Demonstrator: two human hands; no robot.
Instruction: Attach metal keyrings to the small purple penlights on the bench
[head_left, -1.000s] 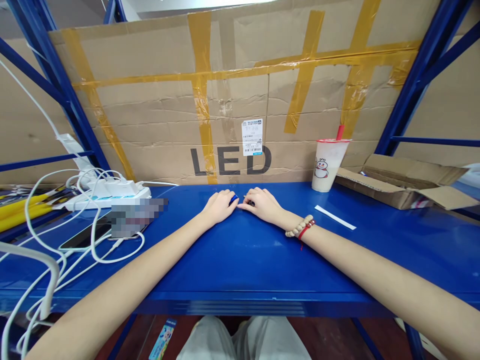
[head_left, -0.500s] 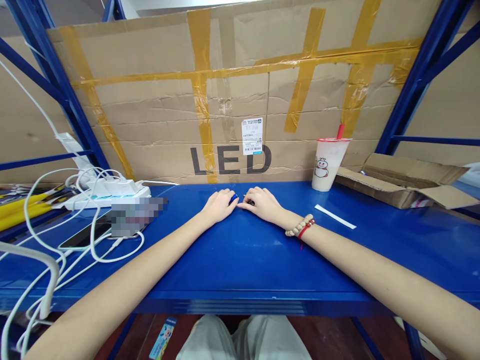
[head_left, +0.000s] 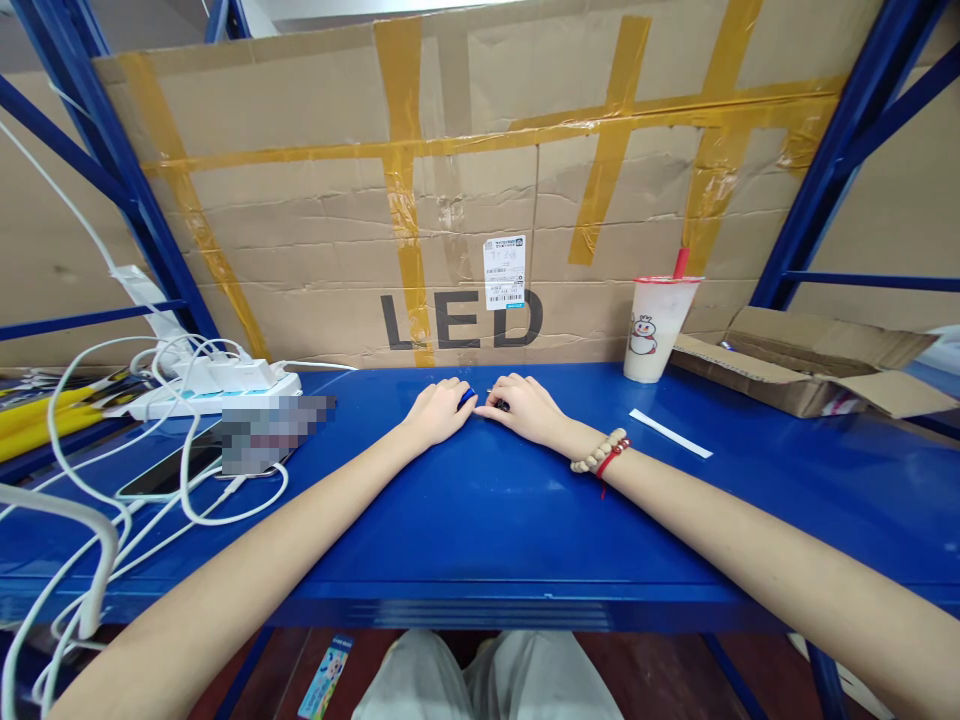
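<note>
The left hand (head_left: 439,412) is curling over a small blue object (head_left: 466,397) on the surface (head_left: 465,520), the right hand (head_left: 525,408) over a small dark object (head_left: 502,406); whether either is gripping, I cannot tell. Both are looking light and stiff, perhaps slick, suiting a sideways pinch; fingers are hiding their shapes.

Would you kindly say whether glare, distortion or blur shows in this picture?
Head view: soft glare on the blue tabletop, glints on the yellow tape; head view: wide-angle stretch toward the edges; head view: a pixelated patch beside the dark phone; head view: left hand and right hand without evident motion blur.
</note>
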